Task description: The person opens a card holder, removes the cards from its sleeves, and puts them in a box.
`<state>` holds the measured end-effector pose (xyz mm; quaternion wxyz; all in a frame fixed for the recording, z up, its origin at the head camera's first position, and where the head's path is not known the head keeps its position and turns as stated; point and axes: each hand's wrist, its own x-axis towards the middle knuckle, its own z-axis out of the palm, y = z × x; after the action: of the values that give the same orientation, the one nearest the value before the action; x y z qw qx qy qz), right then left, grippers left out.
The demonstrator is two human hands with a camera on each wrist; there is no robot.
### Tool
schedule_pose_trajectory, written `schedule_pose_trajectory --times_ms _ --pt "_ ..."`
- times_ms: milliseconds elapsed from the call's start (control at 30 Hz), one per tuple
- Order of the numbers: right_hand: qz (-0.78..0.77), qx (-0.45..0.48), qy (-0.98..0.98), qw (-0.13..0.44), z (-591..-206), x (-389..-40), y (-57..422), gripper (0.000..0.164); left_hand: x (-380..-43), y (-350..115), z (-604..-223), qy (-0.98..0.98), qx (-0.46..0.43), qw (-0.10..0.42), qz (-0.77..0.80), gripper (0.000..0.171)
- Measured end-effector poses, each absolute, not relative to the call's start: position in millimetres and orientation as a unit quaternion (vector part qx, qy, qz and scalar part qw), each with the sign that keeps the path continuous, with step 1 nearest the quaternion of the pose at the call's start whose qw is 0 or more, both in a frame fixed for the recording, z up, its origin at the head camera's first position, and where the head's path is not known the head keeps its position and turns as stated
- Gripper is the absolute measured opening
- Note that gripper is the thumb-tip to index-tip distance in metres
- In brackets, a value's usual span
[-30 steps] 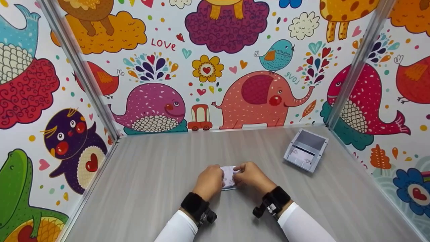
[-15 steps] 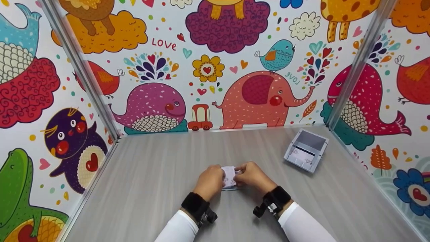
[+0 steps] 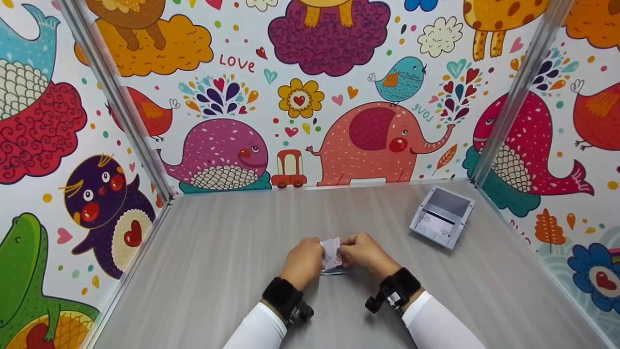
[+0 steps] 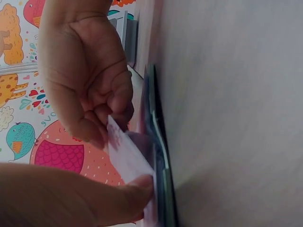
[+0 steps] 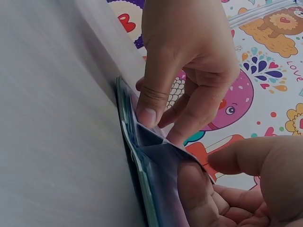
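Note:
At the middle of the table (image 3: 232, 252), my left hand (image 3: 301, 259) and right hand (image 3: 361, 252) work on a pale pink printed paper (image 3: 332, 253). Beneath it lies a thin stack of sheets with blue-green edges (image 5: 125, 111), on edge in the wrist views. My left thumb (image 4: 137, 194) presses on the paper's near part, the left fingers gripping the stack's side. In the left wrist view the pink paper stands bent up from the stack. My right thumb (image 5: 191, 184) and fingers pinch its raised end. The fingers partly hide the stack.
A grey open box (image 3: 443, 199) stands at the back right, a similar pale printed paper (image 3: 434, 225) inside it. Walls with cartoon animals (image 3: 373, 140) enclose the table's back and sides, joined by metal corner posts (image 3: 118, 102).
The right side of the pink paper has lifted and tilted up from the stack, with my right fingers on it. Both hands have shifted only slightly; the grey box stays put.

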<state>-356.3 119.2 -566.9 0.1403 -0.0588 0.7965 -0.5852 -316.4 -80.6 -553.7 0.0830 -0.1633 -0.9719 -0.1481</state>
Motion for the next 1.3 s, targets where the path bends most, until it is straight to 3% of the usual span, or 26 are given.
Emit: schedule_pose_trajectory --times_ms 467,767,1300 --pt "-0.601 -0.040 0.785 0.142 -571.5 -354.9 110.1 0.012 -317.8 -83.6 -557.2 -0.972 -0.154 0.083 -0.154 0.009" --pt "-0.538 -0.060 0.838 0.068 -566.4 -355.4 112.9 0.011 -317.4 -82.1 -554.8 -0.975 -0.155 0.084 -0.136 0.010" --pt "-0.414 -0.076 0.907 -0.011 -536.7 -360.7 135.7 0.010 -316.6 -80.6 -553.1 -0.976 -0.166 0.085 -0.111 0.015"
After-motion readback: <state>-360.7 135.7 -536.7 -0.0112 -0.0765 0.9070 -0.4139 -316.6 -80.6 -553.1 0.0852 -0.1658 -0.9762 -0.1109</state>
